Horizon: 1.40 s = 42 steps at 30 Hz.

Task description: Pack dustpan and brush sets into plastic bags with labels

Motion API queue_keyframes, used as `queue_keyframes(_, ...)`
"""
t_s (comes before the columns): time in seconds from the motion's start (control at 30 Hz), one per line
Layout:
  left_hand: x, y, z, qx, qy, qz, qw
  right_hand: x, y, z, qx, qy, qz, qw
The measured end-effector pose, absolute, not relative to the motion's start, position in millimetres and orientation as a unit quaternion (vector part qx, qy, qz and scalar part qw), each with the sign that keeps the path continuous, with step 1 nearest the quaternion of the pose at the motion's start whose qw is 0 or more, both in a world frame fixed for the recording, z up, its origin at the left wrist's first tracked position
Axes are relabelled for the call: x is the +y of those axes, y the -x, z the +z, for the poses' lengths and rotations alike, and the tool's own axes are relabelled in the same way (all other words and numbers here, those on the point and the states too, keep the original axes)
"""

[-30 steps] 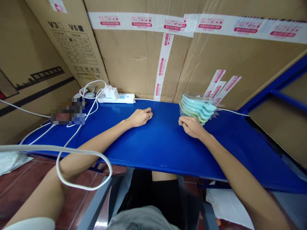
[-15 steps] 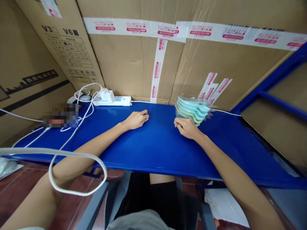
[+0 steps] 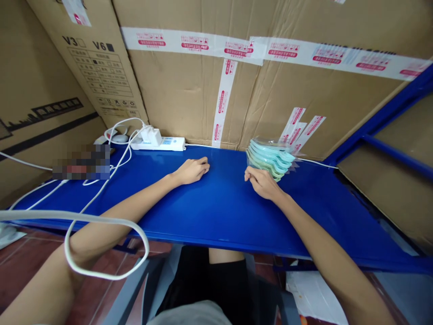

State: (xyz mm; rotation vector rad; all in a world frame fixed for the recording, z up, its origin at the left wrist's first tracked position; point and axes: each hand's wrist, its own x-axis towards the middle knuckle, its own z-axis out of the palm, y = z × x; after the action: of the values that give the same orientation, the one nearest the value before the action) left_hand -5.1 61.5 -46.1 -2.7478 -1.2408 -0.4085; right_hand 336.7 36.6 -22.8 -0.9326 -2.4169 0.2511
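My left hand (image 3: 193, 171) rests on the blue tabletop (image 3: 216, 207), its fingers curled into a loose fist, and nothing shows in it. Across from it, my right hand (image 3: 261, 181) also lies on the tabletop, closed in a loose fist with nothing visible inside. Just behind my right hand is a stack of pale blue and green items in clear plastic packets (image 3: 272, 155). My right hand covers the stack's lower left corner; I cannot tell whether it touches the packets.
A white power strip (image 3: 173, 143) with a plugged-in adapter (image 3: 151, 135) stands at the back left. White cables (image 3: 101, 192) trail there, and one loops in front of my left forearm. Cardboard (image 3: 182, 90) walls the back; a blue metal frame (image 3: 382, 115) stands at right.
The view has shifted slightly. Both hands keep the same loose fists in nearly the same spots, and the stack of packets has not moved on the table.
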Motion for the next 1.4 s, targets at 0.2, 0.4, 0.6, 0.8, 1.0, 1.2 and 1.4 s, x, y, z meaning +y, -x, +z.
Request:
queue_keyframes(0.2, 61, 5, -45, -0.409, 0.902, -0.132, 0.045, 36, -336, -23, -0.903, 0.339, 0.069, 0.256)
queue_keyframes(0.4, 63, 5, -47, -0.409, 0.901, -0.134, 0.045, 28, -335, -13, -0.845, 0.382, -0.098, 0.361)
queue_keyframes(0.6, 63, 5, -48, -0.409, 0.902, -0.135, 0.044, 22, -356, 17, -0.659, 0.580, -0.295, 0.377)
queue_keyframes(0.8, 63, 5, -47, -0.409, 0.901, -0.138, 0.036, 30, -369, 15, -0.611, 0.689, -0.201, 0.334)
queue_keyframes(1.0, 62, 4, -46, -0.411, 0.901, -0.136, 0.036, 30, -367, 12, -0.621, 0.708, -0.173, 0.288)
queue_keyframes(1.2, 62, 4, -46, -0.414, 0.900, -0.134, 0.035, 31, -368, 13, -0.615, 0.711, -0.186, 0.287)
queue_keyframes(1.4, 62, 4, -46, -0.413, 0.900, -0.138, 0.033, 36, -372, 8, -0.636, 0.693, -0.177, 0.289)
